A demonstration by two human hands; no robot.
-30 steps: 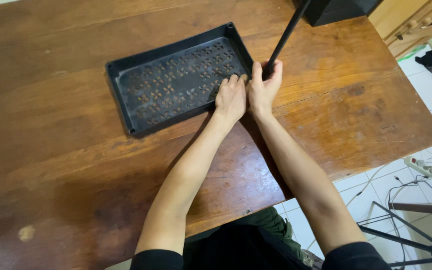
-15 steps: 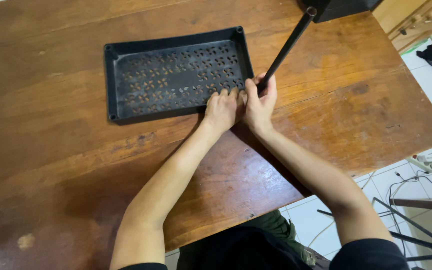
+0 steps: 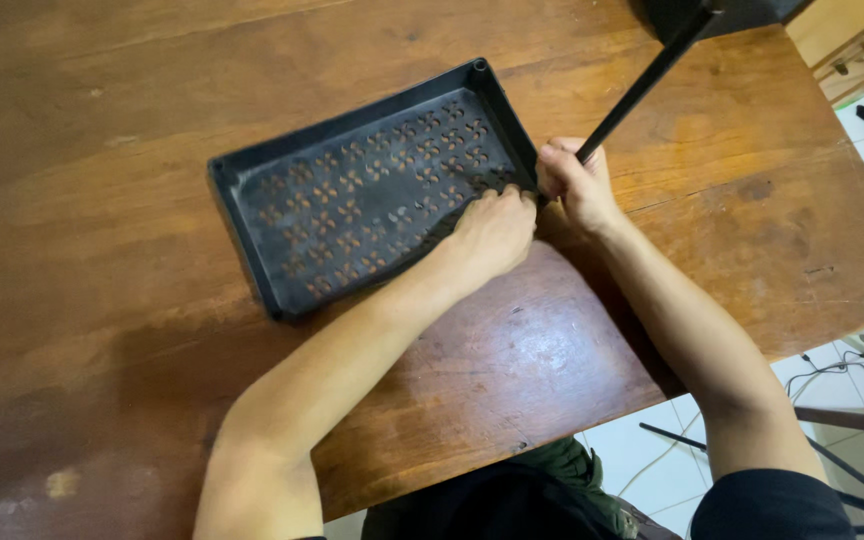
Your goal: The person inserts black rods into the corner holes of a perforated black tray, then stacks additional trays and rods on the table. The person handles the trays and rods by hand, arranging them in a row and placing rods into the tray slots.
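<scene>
Head view: looking down on a brown wooden table [image 3: 152, 120], worn and glossy, with both bare forearms reaching in from the bottom edge.
Tray: black rectangular plastic tray [image 3: 352, 200], shallow, raised rim, floor pierced with rows of small flower-shaped cutouts; lies flat and skewed on the table, long side running lower-left to upper-right.
Left hand: left hand [image 3: 492, 232] curled over the tray's near right corner, fingers folded onto the rim and perforated floor; closed grip on the tray edge.
Right hand: right hand [image 3: 574, 180] just beside the left, at the tray's right short edge, fist wrapped tight round the lower end of a black rod [image 3: 642, 85]; whether it also touches the tray, cannot tell.
Rod: thin, straight, slants up-right to a black block at the top edge.
Labels/packages: can't make out any on tray or rod.
Right side: wooden cabinet [image 3: 852, 45] at top corner; white tiled floor [image 3: 852, 300] with cables, black stand legs low right.
Clothing: dark garment at bottom edge.
</scene>
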